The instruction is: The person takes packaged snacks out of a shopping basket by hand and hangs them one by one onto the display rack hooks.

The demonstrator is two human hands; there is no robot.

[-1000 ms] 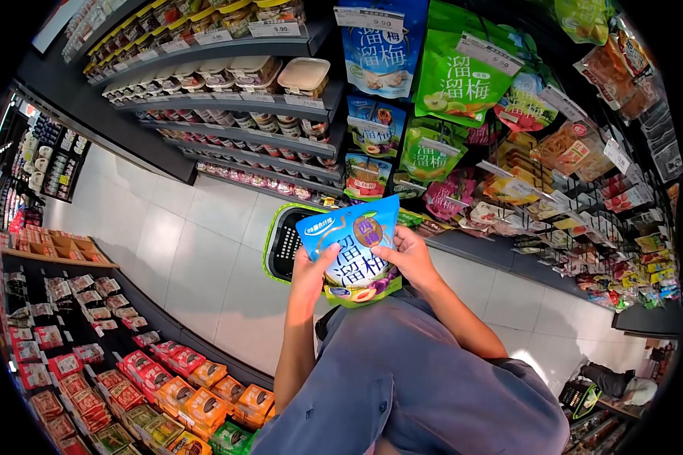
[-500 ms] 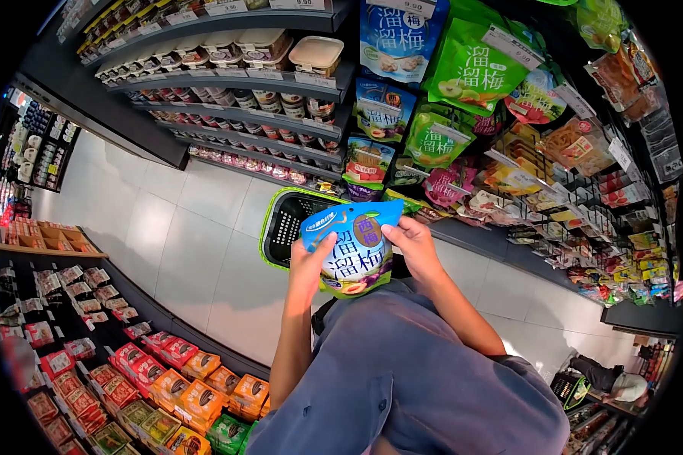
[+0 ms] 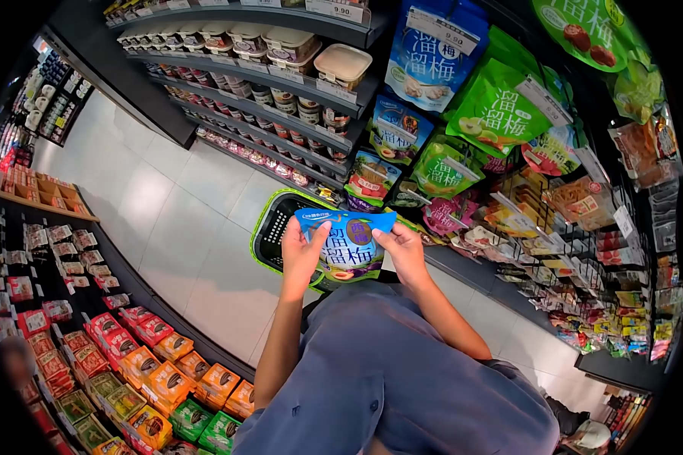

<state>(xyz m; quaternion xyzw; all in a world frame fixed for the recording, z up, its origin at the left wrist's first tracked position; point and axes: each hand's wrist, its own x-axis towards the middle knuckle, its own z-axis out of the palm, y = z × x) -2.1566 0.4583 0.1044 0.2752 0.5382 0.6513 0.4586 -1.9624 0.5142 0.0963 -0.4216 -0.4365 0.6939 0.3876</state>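
Note:
A blue snack pouch [image 3: 345, 246] with white and purple print is held in front of my body, its printed face towards me. My left hand [image 3: 302, 254] pinches its left edge, thumb on the front. On the right edge, my right hand [image 3: 402, 252] grips the upper corner, thumb also on the front. The fingers behind the pouch are hidden. Just behind and left of the pouch, a black basket with a green rim [image 3: 262, 227] stands on the floor, partly covered by the pouch and my left hand.
Hanging pouches [image 3: 501, 110] fill the rack ahead and right. Shelves of tubs [image 3: 344, 64] stand ahead to the left. A low display of packaged snacks [image 3: 171, 383] curves along the lower left. A person's dark shoe [image 3: 569, 417] shows at lower right.
The view has turned, so the racks sit at a different angle. The pouch has tilted and its top is folded further towards me; both hands keep hold. The basket appears slightly further left.

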